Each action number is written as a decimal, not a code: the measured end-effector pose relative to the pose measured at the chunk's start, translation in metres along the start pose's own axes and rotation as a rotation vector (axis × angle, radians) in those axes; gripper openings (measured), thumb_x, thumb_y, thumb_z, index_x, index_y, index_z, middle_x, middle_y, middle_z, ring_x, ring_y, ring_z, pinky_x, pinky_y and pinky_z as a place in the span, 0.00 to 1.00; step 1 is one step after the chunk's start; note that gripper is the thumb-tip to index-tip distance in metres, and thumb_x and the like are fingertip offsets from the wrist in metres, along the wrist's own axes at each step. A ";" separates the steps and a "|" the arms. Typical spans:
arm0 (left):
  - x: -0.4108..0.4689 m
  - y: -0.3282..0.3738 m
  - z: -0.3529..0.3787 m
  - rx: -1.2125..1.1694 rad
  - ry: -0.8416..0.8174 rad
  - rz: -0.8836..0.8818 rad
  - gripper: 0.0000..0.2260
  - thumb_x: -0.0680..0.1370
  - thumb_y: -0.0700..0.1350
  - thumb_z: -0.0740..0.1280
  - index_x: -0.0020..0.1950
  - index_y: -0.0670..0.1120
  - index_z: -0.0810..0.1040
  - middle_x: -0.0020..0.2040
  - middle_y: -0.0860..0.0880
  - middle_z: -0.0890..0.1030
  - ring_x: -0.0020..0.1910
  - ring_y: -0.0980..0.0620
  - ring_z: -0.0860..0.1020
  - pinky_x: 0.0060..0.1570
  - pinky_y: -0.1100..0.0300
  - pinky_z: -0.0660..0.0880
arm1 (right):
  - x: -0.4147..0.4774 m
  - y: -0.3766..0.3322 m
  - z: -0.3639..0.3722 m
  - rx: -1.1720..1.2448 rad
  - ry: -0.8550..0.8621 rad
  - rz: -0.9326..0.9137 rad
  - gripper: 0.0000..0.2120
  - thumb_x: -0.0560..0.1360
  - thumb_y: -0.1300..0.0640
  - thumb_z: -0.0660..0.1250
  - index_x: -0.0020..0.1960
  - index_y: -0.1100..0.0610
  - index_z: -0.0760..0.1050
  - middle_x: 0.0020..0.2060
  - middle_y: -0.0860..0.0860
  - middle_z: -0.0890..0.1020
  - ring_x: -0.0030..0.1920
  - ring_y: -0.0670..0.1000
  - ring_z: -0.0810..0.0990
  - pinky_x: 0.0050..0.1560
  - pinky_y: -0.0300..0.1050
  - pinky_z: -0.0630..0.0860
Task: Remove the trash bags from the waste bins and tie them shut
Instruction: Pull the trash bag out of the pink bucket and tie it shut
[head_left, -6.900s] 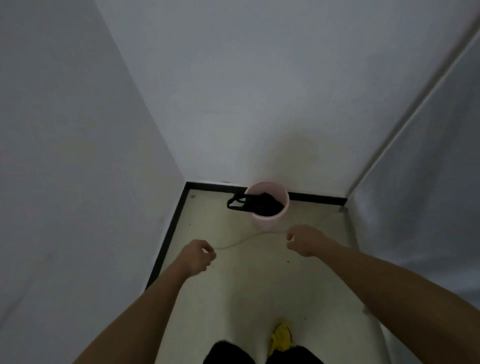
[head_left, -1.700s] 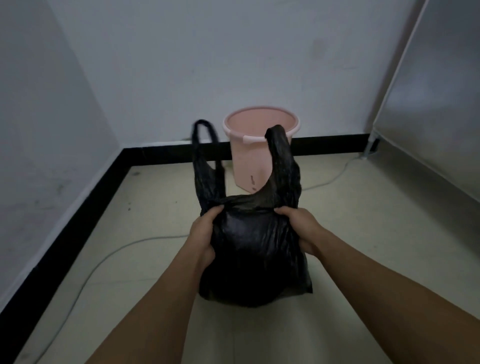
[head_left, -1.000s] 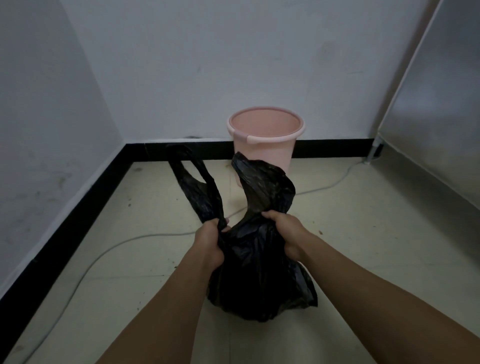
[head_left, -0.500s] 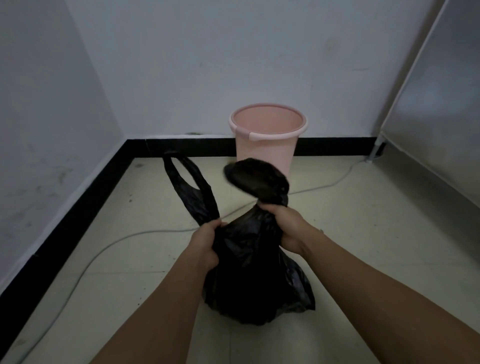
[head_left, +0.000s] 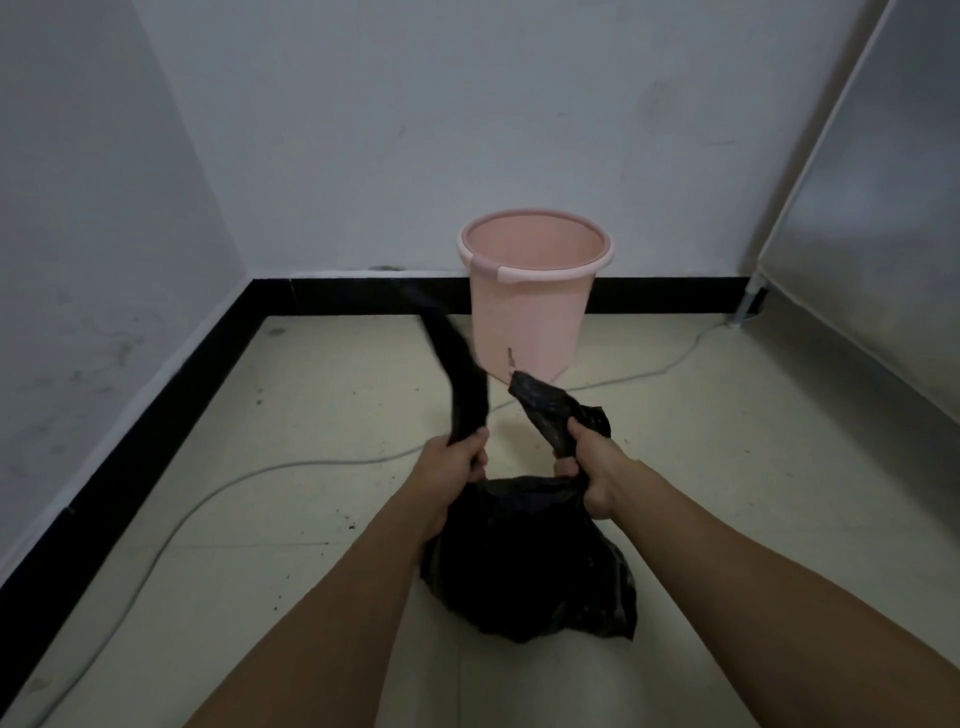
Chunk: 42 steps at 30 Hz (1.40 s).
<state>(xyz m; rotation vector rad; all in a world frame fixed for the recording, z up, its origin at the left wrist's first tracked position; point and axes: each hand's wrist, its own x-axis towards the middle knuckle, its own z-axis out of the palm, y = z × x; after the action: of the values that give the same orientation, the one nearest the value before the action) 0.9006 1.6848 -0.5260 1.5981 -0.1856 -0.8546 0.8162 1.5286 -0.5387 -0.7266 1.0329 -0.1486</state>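
Gripping bag (head_left: 524, 561) handles, left hand (head_left: 451, 464), right hand (head_left: 592, 470).

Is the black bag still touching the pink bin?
Apart. The head view shows the black bag out of the pink bin, held by the left hand and right hand, with bare floor between them.

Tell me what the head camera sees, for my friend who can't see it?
Two hands, left hand and right hand, each grip a handle of a black trash bag, not tied. An empty pink bin stands behind by the wall.
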 end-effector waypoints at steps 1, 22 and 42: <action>-0.001 0.000 0.004 0.133 0.028 0.037 0.18 0.78 0.49 0.65 0.30 0.44 0.71 0.22 0.49 0.69 0.25 0.50 0.68 0.32 0.58 0.64 | -0.001 0.001 -0.001 -0.081 0.017 -0.021 0.17 0.81 0.44 0.58 0.44 0.58 0.66 0.16 0.50 0.65 0.14 0.46 0.61 0.16 0.32 0.60; -0.010 -0.032 0.028 1.357 0.095 0.584 0.10 0.77 0.51 0.61 0.48 0.45 0.76 0.46 0.44 0.81 0.46 0.42 0.79 0.41 0.55 0.72 | -0.012 0.001 0.007 -0.235 0.020 -0.182 0.22 0.76 0.47 0.69 0.60 0.64 0.77 0.45 0.58 0.83 0.37 0.56 0.81 0.30 0.42 0.77; -0.012 0.010 -0.025 -0.306 -0.336 -0.262 0.10 0.70 0.54 0.67 0.37 0.48 0.78 0.31 0.50 0.71 0.29 0.51 0.73 0.35 0.59 0.71 | -0.021 -0.013 0.004 -0.755 -0.042 -0.516 0.04 0.72 0.61 0.74 0.44 0.60 0.80 0.31 0.53 0.80 0.24 0.45 0.75 0.29 0.38 0.73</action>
<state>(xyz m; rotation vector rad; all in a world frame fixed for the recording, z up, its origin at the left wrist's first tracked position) 0.9106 1.7091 -0.5126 1.2004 -0.0770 -1.2906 0.8110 1.5298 -0.5142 -1.6734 0.8312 -0.1861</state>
